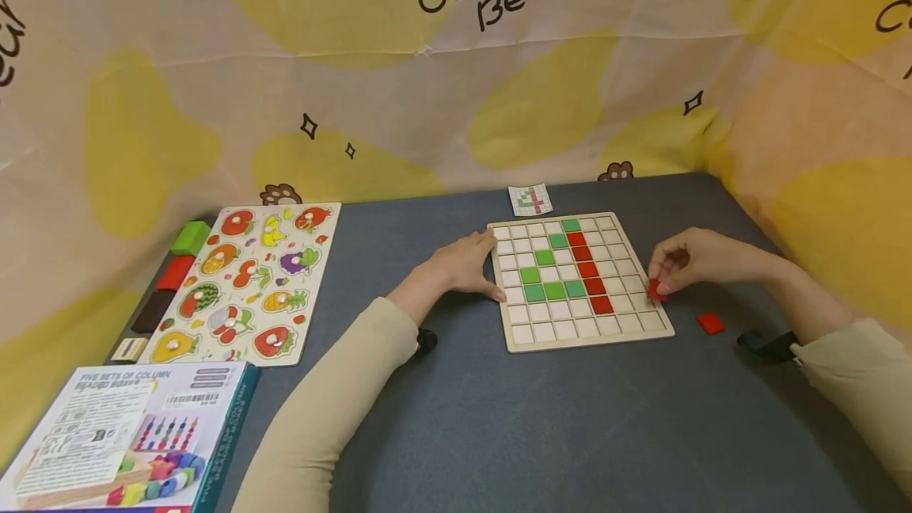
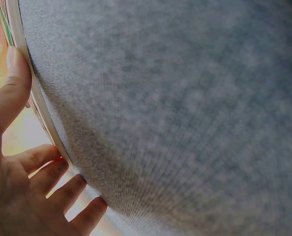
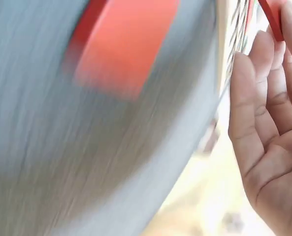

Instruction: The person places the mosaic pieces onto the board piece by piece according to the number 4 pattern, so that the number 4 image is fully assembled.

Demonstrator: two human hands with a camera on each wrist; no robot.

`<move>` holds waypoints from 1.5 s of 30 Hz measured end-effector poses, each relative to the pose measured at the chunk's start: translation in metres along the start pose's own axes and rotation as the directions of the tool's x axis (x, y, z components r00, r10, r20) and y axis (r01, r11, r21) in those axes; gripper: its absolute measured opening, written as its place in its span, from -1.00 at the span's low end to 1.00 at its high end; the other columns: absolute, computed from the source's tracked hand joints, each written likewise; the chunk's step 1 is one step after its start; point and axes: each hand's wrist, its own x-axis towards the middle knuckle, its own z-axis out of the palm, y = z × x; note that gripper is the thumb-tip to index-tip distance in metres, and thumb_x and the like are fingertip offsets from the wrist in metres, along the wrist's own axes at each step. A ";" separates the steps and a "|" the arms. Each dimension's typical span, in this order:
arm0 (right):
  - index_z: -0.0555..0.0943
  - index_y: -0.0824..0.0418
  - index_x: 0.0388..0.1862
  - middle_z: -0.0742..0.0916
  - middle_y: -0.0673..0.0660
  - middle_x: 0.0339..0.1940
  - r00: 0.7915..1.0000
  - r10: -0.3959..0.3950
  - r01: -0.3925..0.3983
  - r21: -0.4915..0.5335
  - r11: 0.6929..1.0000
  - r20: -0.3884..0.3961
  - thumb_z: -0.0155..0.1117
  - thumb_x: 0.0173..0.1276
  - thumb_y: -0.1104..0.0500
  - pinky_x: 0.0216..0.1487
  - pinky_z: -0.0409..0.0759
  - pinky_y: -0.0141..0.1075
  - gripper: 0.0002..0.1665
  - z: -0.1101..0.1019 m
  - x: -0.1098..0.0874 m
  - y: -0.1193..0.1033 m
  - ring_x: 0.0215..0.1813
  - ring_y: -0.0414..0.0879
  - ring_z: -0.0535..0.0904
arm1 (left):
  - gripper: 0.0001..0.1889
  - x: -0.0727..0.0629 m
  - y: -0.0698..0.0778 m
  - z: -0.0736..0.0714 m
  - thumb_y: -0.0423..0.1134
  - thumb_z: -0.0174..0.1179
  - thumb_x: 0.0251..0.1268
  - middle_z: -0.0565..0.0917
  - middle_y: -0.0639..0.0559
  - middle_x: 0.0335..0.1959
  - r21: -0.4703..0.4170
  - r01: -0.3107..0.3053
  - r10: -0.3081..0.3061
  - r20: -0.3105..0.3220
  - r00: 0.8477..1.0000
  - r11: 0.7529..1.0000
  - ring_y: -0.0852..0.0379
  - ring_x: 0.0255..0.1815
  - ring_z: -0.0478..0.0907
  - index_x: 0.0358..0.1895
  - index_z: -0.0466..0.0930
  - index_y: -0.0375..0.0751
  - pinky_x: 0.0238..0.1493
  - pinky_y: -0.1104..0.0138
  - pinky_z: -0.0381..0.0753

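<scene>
A wooden grid board [image 1: 606, 326] lies on the dark table, bearing several green tiles [image 1: 554, 290] in a slanting line and a row, and a column of red tiles [image 1: 587, 269]. My left hand [image 1: 463, 262] rests at the board's left edge; in the left wrist view its thumb and fingertips touch the rim, fingers loosely extended. At the right edge, my right hand [image 1: 687, 256] pinches a red tile [image 1: 656, 292] between thumb and fingers. Another red tile [image 1: 710, 324] lies loose on the table, right of the board.
Behind the board is a small pattern card [image 1: 530, 200]. A fruit puzzle board [image 1: 335, 216] lies at the left, beside coloured blocks [image 1: 190, 237] and a printed box [image 1: 135, 438]. A patterned cloth [image 1: 399, 101] hangs around the back and sides of the table [image 1: 541, 434].
</scene>
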 end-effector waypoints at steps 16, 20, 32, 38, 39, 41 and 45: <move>0.76 0.00 -0.44 0.79 -0.08 -0.49 0.985 -0.152 0.156 -0.047 0.987 0.087 0.47 0.16 0.28 -0.41 0.61 -0.40 -0.85 0.048 0.029 -0.043 -0.46 -0.29 0.63 | 0.13 -0.002 0.000 0.000 0.34 0.35 0.04 -0.16 0.01 0.68 0.008 0.009 -0.009 -0.004 1.000 1.000 -0.03 0.69 -0.10 0.61 -0.02 -0.04 0.59 -0.03 0.15; 0.78 0.00 -0.49 0.79 -0.09 -0.50 0.980 -0.192 0.194 -0.046 0.980 0.056 0.49 0.11 0.31 -0.42 0.60 -0.41 -0.82 0.052 0.030 -0.041 -0.47 -0.33 0.60 | 0.14 -0.003 0.000 0.000 0.35 0.35 0.03 -0.16 0.01 0.68 0.009 0.013 -0.013 -0.004 1.000 1.000 -0.02 0.69 -0.10 0.61 -0.02 -0.03 0.59 -0.03 0.16; 0.71 0.01 -0.36 0.66 -0.11 -0.49 0.979 -0.202 0.197 -0.100 0.975 -0.038 0.55 0.11 0.16 -0.42 0.53 -0.43 -0.85 0.030 0.007 -0.026 -0.45 -0.32 0.49 | 0.13 -0.003 0.001 -0.001 0.33 0.36 0.04 -0.14 -0.01 0.68 -0.001 0.008 -0.008 -0.005 1.000 1.000 -0.04 0.68 -0.09 0.61 -0.02 -0.05 0.60 -0.01 0.14; 0.71 0.06 -0.28 0.63 -0.03 -0.45 0.995 -0.092 0.088 -0.077 0.993 -0.042 0.58 0.05 0.15 -0.38 0.51 -0.44 -0.75 0.008 -0.018 0.002 -0.39 -0.27 0.51 | 0.11 -0.004 0.001 -0.001 0.30 0.37 0.05 -0.13 -0.01 0.67 -0.010 0.011 -0.011 -0.008 1.000 1.000 -0.05 0.68 -0.08 0.60 0.00 -0.05 0.60 -0.02 0.15; 0.71 0.07 -0.26 0.62 0.00 -0.45 0.996 -0.081 0.079 -0.068 0.995 -0.028 0.57 0.04 0.15 -0.38 0.50 -0.44 -0.73 0.005 -0.022 0.007 -0.39 -0.26 0.51 | 0.11 -0.005 0.001 -0.002 0.30 0.37 0.06 -0.13 -0.01 0.67 -0.011 0.010 -0.010 -0.008 1.000 1.000 -0.05 0.68 -0.08 0.60 0.00 -0.05 0.60 -0.02 0.15; 0.70 0.11 -0.23 0.62 0.06 -0.43 0.997 -0.081 0.081 -0.039 0.996 0.010 0.57 0.02 0.15 -0.39 0.49 -0.41 -0.69 0.001 -0.029 0.018 -0.38 -0.22 0.50 | 0.11 -0.005 0.001 -0.002 0.30 0.37 0.06 -0.13 -0.01 0.68 -0.014 0.009 -0.009 -0.006 1.000 1.000 -0.06 0.68 -0.08 0.60 0.00 -0.05 0.60 -0.03 0.15; 0.68 0.18 -0.23 0.62 0.16 -0.42 0.988 -0.114 0.111 0.033 0.993 0.103 0.56 0.00 0.19 -0.45 0.48 -0.39 -0.68 -0.004 -0.038 0.035 -0.41 -0.16 0.46 | 0.10 -0.005 0.002 -0.002 0.30 0.37 0.06 -0.14 0.00 0.68 -0.017 0.011 -0.011 -0.006 1.000 1.000 -0.05 0.68 -0.08 0.60 0.01 -0.05 0.59 -0.03 0.15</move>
